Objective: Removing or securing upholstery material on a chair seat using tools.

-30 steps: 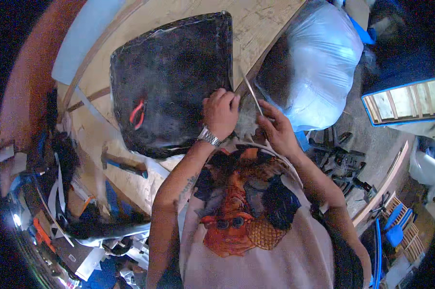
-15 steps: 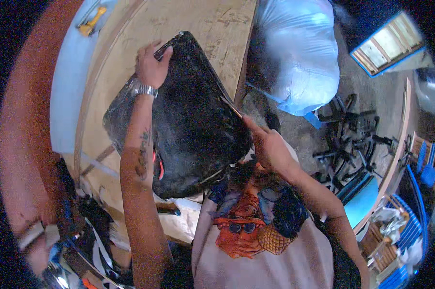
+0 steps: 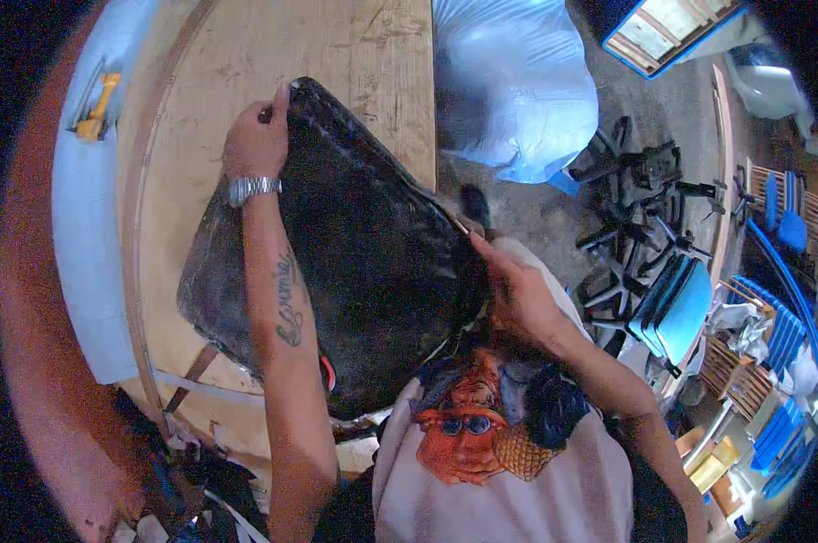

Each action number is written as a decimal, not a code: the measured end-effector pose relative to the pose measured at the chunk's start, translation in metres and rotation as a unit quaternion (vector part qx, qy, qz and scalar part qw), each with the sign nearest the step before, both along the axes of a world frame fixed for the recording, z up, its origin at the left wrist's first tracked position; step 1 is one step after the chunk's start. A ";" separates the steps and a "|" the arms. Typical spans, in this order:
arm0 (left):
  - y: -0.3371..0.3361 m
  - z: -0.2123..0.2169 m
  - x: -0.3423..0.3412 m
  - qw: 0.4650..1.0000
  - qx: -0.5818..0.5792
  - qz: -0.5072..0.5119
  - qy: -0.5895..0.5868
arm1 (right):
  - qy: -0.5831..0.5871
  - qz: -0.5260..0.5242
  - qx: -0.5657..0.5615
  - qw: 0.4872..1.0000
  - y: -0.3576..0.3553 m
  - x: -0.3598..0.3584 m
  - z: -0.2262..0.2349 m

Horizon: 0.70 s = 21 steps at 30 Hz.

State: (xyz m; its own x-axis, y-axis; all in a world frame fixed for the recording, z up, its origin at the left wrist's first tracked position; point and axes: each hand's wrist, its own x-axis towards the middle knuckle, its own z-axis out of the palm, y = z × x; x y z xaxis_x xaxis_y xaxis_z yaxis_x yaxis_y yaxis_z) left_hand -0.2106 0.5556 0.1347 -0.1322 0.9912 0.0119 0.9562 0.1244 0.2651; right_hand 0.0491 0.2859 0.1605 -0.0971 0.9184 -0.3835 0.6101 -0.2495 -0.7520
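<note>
Holding a black panel (image 3: pixel 382 271) and a slim tool (image 3: pixel 461 224)

At six o'clock, nearest of all, is the printed shirt (image 3: pixel 508 452), close against the near side of the panel. The panel fills the centre and lies over the tabletop (image 3: pixel 386 81), its right corner jutting past the wood's edge. At seven o'clock the red-handled pliers (image 3: pixel 327 373) sit on it, partly hidden by the left forearm (image 3: pixel 282 317).

At three o'clock the right hand (image 3: pixel 526 290) has a narrow grip, closed round the tool, whose thin shaft points toward ten o'clock along the panel's edge. Whether its tip touches is too small to tell. Between ten and eleven, the left hand (image 3: pixel 257 140), with a metal watch (image 3: pixel 255 188) on the wrist, has its grip closed over the panel's far corner.

Farther out at ten o'clock, a yellow device (image 3: pixel 99 104) rests on a pale blue sheet (image 3: pixel 87 244). Past the tabletop, a big translucent bag (image 3: pixel 517 90) bulges at one o'clock. Black chair bases (image 3: pixel 644 208) crowd the floor (image 3: pixel 554 213) between two and three, with teal cushions (image 3: pixel 676 308) just past three.
</note>
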 end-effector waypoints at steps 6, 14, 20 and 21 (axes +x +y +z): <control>-0.001 0.001 -0.003 1.000 -0.006 0.008 -0.022 | -0.008 0.038 -0.028 0.999 0.011 0.003 0.003; 0.001 -0.005 -0.003 0.998 -0.027 0.035 -0.046 | 0.010 0.073 -0.044 0.996 0.001 0.021 -0.015; 0.001 -0.008 0.001 0.999 -0.024 0.035 -0.020 | 0.050 0.051 -0.032 0.997 0.017 0.015 -0.022; 0.003 -0.009 0.000 0.999 -0.019 0.040 -0.021 | 0.047 0.029 -0.014 0.998 0.025 0.011 -0.023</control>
State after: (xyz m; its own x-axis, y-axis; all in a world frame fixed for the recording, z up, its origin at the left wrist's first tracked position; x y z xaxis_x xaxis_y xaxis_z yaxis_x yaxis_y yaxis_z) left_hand -0.2107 0.5585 0.1258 -0.2101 0.9772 -0.0318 0.9313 0.2099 0.2977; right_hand 0.0598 0.3105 0.1374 -0.1865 0.8990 -0.3962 0.5518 -0.2378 -0.7994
